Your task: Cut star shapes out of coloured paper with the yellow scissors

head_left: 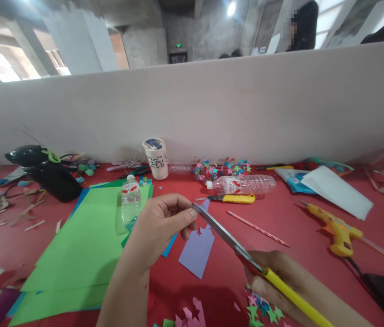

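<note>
My right hand (280, 272) grips scissors (222, 234) with yellow handles, their blades looking closed and pointing up to the left. The blade tips reach the fingertips of my left hand (161, 222), where thumb and index finger are pinched together. Whatever lies in that pinch is too small or hidden to make out. Below the blades, a purple sheet of paper (196, 252) with a jagged, star-notched edge lies on the table. Small paper stars (260, 311) are piled under my right hand. A cut pink paper scrap (192, 314) lies at the near edge of view.
Green paper sheets (79, 227) cover the left side, with a plastic bottle (130, 202) on them. At the back stand a paper cup (157, 159) and a lying bottle (246, 185). A yellow utility knife (237, 199), striped straw (258, 228) and glue gun (338, 229) lie rightward.
</note>
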Demonstrator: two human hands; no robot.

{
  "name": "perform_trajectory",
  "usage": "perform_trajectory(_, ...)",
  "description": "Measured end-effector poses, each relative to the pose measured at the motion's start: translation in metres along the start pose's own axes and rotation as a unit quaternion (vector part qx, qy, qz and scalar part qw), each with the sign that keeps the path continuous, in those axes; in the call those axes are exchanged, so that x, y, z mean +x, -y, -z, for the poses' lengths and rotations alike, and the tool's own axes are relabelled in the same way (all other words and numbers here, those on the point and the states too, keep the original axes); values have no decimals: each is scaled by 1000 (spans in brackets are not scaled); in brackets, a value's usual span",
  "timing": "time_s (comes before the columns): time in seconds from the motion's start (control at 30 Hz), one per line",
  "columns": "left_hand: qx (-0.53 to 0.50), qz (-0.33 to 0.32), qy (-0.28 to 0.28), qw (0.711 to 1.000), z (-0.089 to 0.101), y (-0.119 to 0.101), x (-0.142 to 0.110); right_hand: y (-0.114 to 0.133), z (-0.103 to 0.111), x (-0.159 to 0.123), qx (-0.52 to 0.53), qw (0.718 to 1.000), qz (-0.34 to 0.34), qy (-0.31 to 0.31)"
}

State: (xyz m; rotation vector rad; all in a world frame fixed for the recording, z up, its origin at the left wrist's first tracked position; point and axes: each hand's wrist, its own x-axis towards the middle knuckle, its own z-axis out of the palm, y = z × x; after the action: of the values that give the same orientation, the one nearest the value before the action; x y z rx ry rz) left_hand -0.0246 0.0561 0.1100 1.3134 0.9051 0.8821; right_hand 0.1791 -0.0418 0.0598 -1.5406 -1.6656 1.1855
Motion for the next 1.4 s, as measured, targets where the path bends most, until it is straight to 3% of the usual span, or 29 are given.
perform_trajectory(0.17, 8, 1, -1, 1000, -1, -1, 0, -3, 3, 6, -26, 997, 7, 76)
perform_trajectory(0.4, 3, 1, -7, 1000, -2, 0, 1, 11, -1, -5, 12, 1000, -8, 1)
perform_trajectory(0.57, 3, 0, -5, 1000, -1, 0, 1, 12, 3, -10, -15, 1000, 14, -2)
perform_trajectory(0.87, 6, 5, -11, 1000, -2, 0, 2, 14, 0, -7, -15, 1000, -20, -15)
perform_trajectory(1.03, 12, 7, -10, 1000, -2, 0, 2, 18, 0, -2, -14, 998, -54, 11)
perform_trajectory(1.2, 22, 14, -11, 1000, -1, 0, 2, 6, 1, 4, -19, 998, -29, 56)
perform_trajectory(1.4, 27, 17, -10, 999, -1, 0, 3, -4, 2, 7, -46, 997, -26, 63)
